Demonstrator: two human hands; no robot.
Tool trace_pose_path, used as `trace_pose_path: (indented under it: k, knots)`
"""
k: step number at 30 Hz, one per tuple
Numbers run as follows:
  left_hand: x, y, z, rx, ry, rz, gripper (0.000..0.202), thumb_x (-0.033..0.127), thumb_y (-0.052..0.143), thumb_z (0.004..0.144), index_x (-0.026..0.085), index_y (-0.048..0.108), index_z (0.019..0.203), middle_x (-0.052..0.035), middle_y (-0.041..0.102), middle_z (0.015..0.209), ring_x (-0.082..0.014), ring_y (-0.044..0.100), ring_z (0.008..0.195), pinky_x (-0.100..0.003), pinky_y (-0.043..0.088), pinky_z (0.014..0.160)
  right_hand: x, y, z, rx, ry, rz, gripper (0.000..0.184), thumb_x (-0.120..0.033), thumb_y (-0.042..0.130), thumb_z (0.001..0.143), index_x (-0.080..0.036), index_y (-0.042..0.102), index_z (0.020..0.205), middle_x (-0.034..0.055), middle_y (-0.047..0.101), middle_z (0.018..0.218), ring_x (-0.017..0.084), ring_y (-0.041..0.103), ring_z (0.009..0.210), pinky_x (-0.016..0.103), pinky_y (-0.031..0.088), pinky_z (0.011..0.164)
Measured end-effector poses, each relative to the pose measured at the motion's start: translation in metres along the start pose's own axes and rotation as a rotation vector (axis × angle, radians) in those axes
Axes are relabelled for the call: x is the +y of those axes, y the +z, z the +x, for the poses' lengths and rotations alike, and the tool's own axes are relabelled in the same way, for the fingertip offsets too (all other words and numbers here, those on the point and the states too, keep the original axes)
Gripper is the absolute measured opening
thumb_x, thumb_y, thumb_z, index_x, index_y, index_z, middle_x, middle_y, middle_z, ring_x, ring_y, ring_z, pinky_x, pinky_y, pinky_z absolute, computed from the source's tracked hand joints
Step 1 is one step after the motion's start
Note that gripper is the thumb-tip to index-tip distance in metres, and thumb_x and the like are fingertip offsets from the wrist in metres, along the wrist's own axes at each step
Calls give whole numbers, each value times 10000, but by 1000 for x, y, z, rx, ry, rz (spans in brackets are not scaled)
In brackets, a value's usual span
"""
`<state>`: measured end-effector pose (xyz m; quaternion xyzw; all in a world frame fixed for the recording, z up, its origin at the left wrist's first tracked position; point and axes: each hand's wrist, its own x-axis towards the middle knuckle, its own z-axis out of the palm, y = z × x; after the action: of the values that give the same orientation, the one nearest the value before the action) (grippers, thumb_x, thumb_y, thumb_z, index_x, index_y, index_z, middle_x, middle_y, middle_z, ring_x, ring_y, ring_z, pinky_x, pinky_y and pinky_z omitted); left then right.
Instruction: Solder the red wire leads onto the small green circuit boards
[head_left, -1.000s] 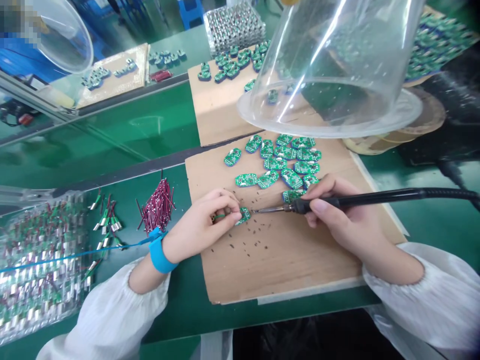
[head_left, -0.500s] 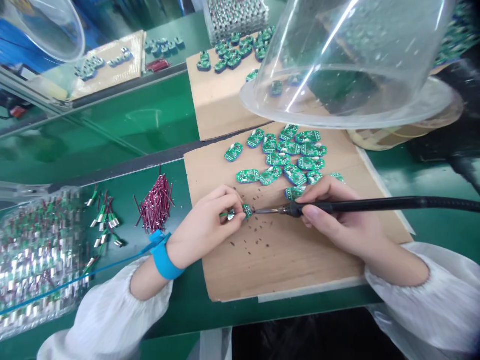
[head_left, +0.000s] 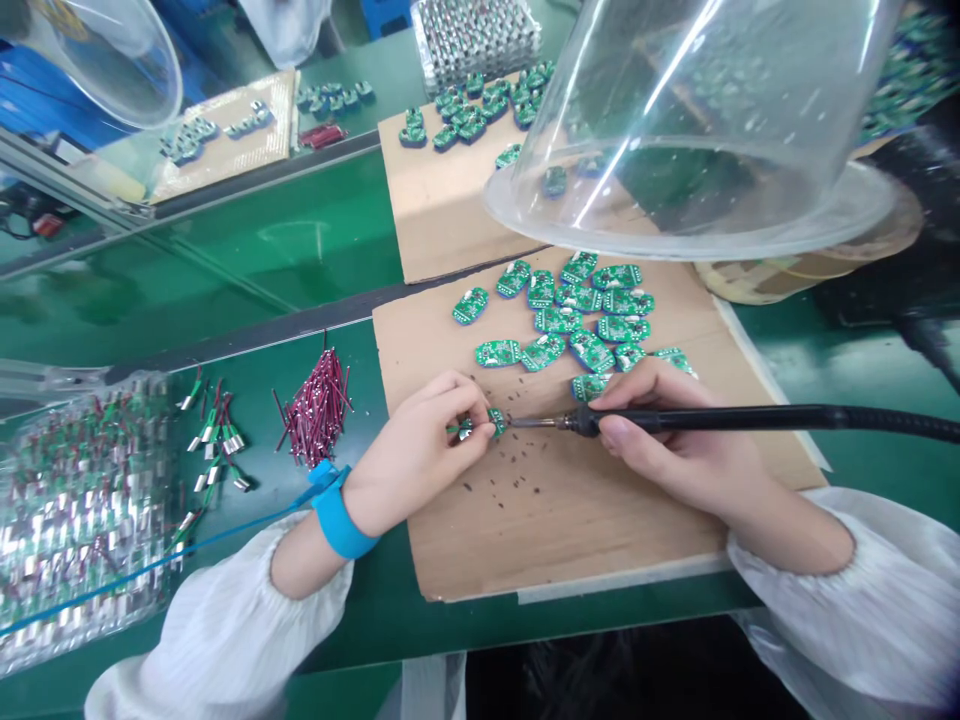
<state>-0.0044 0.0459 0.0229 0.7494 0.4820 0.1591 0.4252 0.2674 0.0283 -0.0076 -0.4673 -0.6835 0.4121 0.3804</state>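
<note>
Left fingertips (head_left: 480, 424) pinched tight on a small green circuit board (head_left: 496, 421), held over a brown cardboard sheet (head_left: 600, 530) scattered with dark specks. Right fingers (head_left: 619, 430) clenched around a slim black soldering iron (head_left: 712, 420), metal tip just beside the board. Loose green circuit boards (head_left: 577, 320) heaped beyond. Bright blue wrist strap (head_left: 337, 520) on left wrist. Bundled dark-red wires (head_left: 315, 415) left of the sheet. Clear plastic dome (head_left: 675, 130) overhead.
</note>
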Motion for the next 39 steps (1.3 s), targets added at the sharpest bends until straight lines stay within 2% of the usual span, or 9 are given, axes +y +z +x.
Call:
trace_pose_path:
  k: [3, 6, 11, 18, 23, 39]
  knots:
    - [0, 0, 1, -4, -4, -3, 127, 81, 600, 906, 182, 621, 832, -31, 619, 1016, -155, 581, 879, -301, 469, 743, 1, -1, -2, 10, 2, 21, 101, -346, 723, 907, -279, 649, 924, -3, 647, 708, 174, 591, 572, 322, 437, 508]
    - [1, -1, 2, -9, 0, -5, 132, 70, 603, 895, 181, 615, 825, -29, 617, 1012, -151, 574, 868, -301, 468, 747, 3, -1, -3, 68, 31, 134, 77, -344, 697, 935, -285, 649, 944, -15, 638, 692, 160, 595, 560, 315, 462, 520]
    - [-1, -1, 0, -17, 12, -6, 124, 73, 598, 902, 182, 624, 847, -28, 617, 1015, -147, 562, 860, -301, 464, 760, 3, 0, -1, 114, 84, 251, 80, -336, 674, 956, -272, 636, 926, -34, 613, 617, 144, 573, 504, 290, 451, 468]
    - [-6, -4, -3, -39, 56, -4, 120, 97, 556, 930, 192, 618, 889, -34, 636, 1068, -154, 568, 878, -305, 467, 763, 1, 0, -2, 103, 105, 237, 91, -374, 674, 948, -295, 640, 917, -31, 611, 618, 170, 577, 514, 319, 449, 466]
    - [-6, -7, -1, -74, 65, 5, 134, 69, 563, 895, 192, 603, 860, -28, 638, 1070, -148, 569, 862, -299, 469, 756, 3, -1, -2, 46, 42, 136, 81, -372, 683, 940, -298, 648, 937, -22, 638, 672, 175, 599, 559, 335, 464, 524]
    - [-5, -3, 1, -34, 26, 22, 108, 92, 583, 901, 188, 630, 908, -11, 637, 998, -138, 533, 808, -296, 452, 746, 1, 0, 2, -18, 7, 22, 93, -336, 702, 928, -271, 639, 947, -1, 657, 721, 168, 597, 598, 312, 457, 536]
